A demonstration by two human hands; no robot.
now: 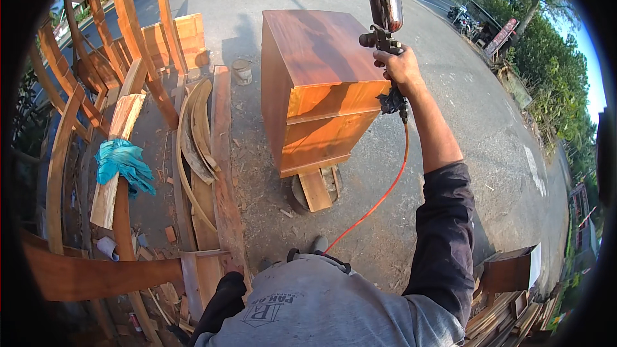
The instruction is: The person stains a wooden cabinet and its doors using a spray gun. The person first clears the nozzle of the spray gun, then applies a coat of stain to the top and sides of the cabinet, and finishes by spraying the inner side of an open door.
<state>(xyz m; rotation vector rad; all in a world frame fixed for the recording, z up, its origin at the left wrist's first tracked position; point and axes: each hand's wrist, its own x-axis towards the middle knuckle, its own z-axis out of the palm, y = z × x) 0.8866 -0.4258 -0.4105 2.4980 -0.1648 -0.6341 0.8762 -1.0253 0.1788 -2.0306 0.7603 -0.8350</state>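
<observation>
My right hand [400,72] is wrapped round the handle of a spray gun [385,40], raised beside the top right edge of a wooden cabinet [318,125]. A dark, shiny paint cup [387,9] sits on top of the gun. An orange air hose [393,183] runs from the handle down towards my body, and a dark rag [391,101] hangs at the handle's base. Reddish-brown and glossy, the cabinet rests on a low round support with a short board [315,191]. My left arm [225,302] is low in a black sleeve; its fingers cannot be made out.
On the left stand upright wooden frame parts [138,32], with a teal cloth [124,164] tied round one timber. Curved boards [196,128] and a long plank [223,154] lie beside the cabinet. A small tin [242,72] stands behind. Stacked wood [504,315] is at lower right.
</observation>
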